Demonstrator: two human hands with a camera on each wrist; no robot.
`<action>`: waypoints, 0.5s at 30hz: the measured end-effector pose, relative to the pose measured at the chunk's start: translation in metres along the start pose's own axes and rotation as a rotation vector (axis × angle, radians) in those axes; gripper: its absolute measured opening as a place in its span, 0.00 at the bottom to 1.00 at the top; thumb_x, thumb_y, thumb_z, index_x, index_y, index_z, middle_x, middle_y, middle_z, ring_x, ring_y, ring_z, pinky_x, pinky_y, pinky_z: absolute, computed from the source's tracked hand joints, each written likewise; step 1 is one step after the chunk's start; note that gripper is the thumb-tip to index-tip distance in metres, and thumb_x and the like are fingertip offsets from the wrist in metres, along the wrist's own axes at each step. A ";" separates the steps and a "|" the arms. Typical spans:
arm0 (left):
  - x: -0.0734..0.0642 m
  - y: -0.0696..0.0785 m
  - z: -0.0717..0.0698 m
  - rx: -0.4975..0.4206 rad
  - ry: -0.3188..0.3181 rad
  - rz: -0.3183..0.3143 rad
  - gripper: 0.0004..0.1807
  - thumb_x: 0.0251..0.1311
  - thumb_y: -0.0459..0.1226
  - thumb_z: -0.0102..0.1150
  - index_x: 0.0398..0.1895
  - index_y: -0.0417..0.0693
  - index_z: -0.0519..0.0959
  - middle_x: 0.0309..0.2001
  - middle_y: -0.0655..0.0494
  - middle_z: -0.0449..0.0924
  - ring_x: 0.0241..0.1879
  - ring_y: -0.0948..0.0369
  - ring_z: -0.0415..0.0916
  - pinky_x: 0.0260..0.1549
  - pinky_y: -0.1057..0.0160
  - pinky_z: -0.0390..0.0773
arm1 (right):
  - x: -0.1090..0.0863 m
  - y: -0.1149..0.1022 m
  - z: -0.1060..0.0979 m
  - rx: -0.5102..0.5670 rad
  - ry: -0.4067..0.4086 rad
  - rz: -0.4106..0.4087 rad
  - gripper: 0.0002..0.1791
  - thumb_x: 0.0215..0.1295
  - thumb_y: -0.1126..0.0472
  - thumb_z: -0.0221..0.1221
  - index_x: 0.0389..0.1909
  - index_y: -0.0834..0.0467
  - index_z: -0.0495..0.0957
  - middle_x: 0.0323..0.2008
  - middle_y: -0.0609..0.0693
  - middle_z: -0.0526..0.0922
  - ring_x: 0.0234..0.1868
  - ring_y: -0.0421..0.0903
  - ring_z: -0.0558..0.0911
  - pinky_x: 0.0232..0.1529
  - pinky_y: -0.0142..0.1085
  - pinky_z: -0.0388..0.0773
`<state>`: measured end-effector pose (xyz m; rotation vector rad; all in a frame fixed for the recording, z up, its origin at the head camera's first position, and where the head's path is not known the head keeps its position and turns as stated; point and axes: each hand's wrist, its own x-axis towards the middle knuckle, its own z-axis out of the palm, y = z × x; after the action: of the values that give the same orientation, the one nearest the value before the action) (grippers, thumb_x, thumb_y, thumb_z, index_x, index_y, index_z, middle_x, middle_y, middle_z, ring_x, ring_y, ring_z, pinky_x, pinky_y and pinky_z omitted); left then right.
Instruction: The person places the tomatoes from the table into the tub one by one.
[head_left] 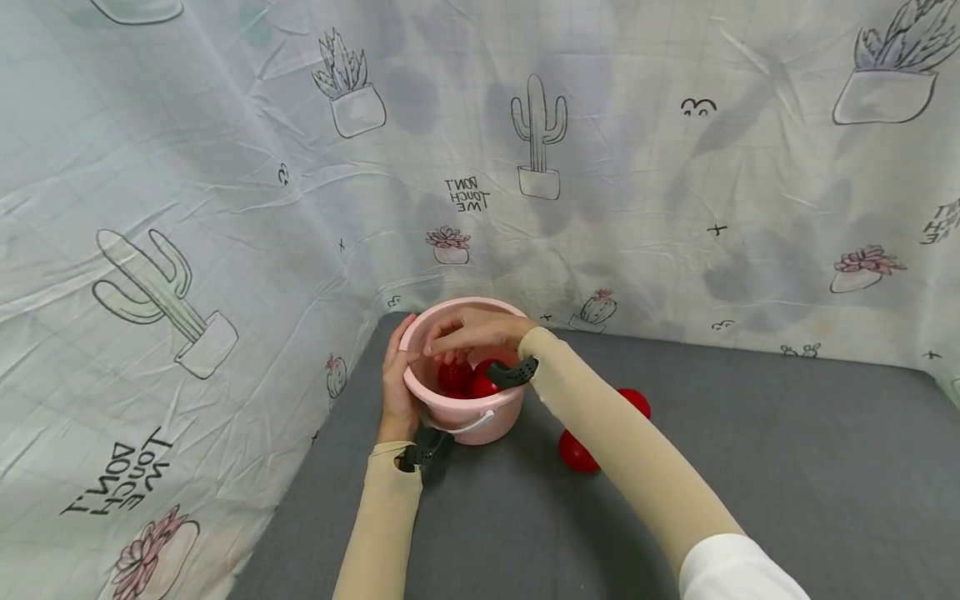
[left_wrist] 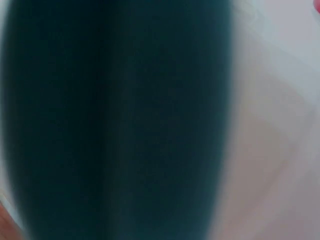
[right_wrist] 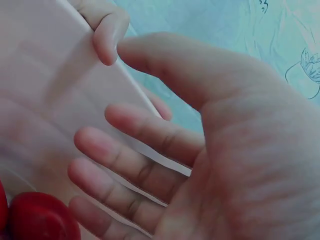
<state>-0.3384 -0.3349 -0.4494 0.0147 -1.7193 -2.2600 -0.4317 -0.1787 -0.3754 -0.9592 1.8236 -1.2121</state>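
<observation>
Two red balls (head_left: 577,452) are seen on the grey table (head_left: 787,467), right of the pink bucket (head_left: 504,423) and partly covered by the right forearm (head_left: 622,437); no long axis is shown by either. The right hand (head_left: 476,327) is held over the bucket's mouth, fingers loosely spread, nothing gripped, and is nearer to them than the left hand (head_left: 397,383), by which the bucket's left rim is held. More balls (head_left: 455,377) are seen inside, just below the right hand.
</observation>
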 end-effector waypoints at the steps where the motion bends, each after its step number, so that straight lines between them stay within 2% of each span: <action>1: 0.000 0.000 0.000 -0.004 -0.001 0.000 0.34 0.58 0.40 0.42 0.71 0.68 0.67 0.72 0.65 0.67 0.72 0.59 0.62 0.73 0.44 0.59 | 0.000 0.000 0.000 -0.006 0.005 -0.002 0.22 0.65 0.51 0.62 0.51 0.64 0.80 0.49 0.73 0.77 0.45 0.60 0.78 0.51 0.54 0.78; 7: 0.000 0.000 -0.001 -0.009 0.002 0.004 0.34 0.58 0.40 0.42 0.71 0.68 0.68 0.71 0.64 0.68 0.72 0.59 0.62 0.73 0.44 0.59 | 0.000 -0.001 -0.001 -0.006 0.018 -0.020 0.15 0.67 0.51 0.61 0.48 0.55 0.82 0.50 0.70 0.80 0.52 0.65 0.78 0.57 0.57 0.77; 11: 0.000 0.000 -0.001 -0.018 0.005 0.006 0.33 0.58 0.39 0.43 0.71 0.68 0.68 0.71 0.64 0.68 0.72 0.59 0.62 0.73 0.44 0.59 | 0.000 -0.001 0.000 0.015 0.017 -0.022 0.16 0.67 0.49 0.62 0.49 0.55 0.81 0.52 0.69 0.80 0.54 0.67 0.77 0.58 0.57 0.75; 15: 0.002 -0.001 -0.001 -0.024 0.000 0.011 0.34 0.58 0.39 0.42 0.71 0.67 0.68 0.71 0.63 0.68 0.70 0.58 0.64 0.72 0.45 0.61 | -0.001 -0.003 0.000 0.116 0.003 -0.019 0.18 0.68 0.50 0.61 0.53 0.57 0.81 0.54 0.67 0.80 0.59 0.68 0.75 0.64 0.60 0.71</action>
<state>-0.3400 -0.3356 -0.4500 0.0002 -1.6881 -2.2725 -0.4311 -0.1788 -0.3719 -0.9116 1.7298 -1.3170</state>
